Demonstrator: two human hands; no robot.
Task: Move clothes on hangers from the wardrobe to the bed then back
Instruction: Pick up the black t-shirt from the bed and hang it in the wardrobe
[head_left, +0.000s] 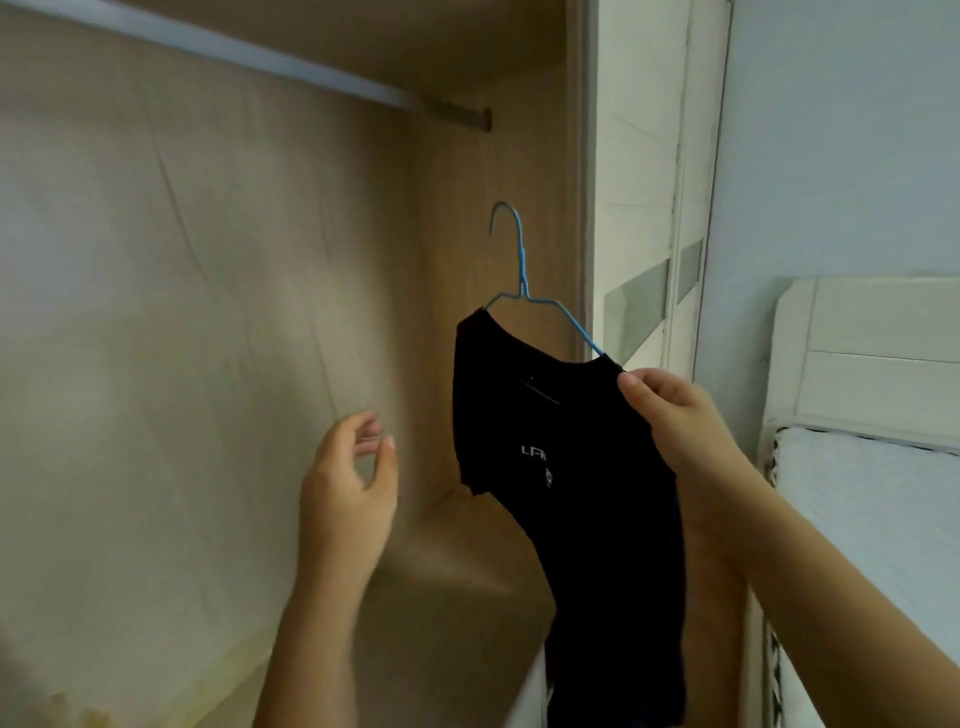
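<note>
A black T-shirt (566, 467) with small white lettering hangs on a blue wire hanger (522, 270), hook pointing up, in front of the wardrobe's right side. My right hand (670, 415) pinches the shirt's right shoulder together with the hanger's arm. My left hand (348, 483) hovers to the left of the shirt, fingers loosely curled, holding nothing. The clothes rail (218, 47) crosses the top left, well above the hook, with nothing hanging on it in view.
The wardrobe's pale back panel (182, 312) fills the left; its wooden side wall (467, 208) and shelf floor (447, 582) lie behind the shirt. A white door frame (649, 182) stands right of it. The bed (872, 519) with white headboard (878, 353) is at the far right.
</note>
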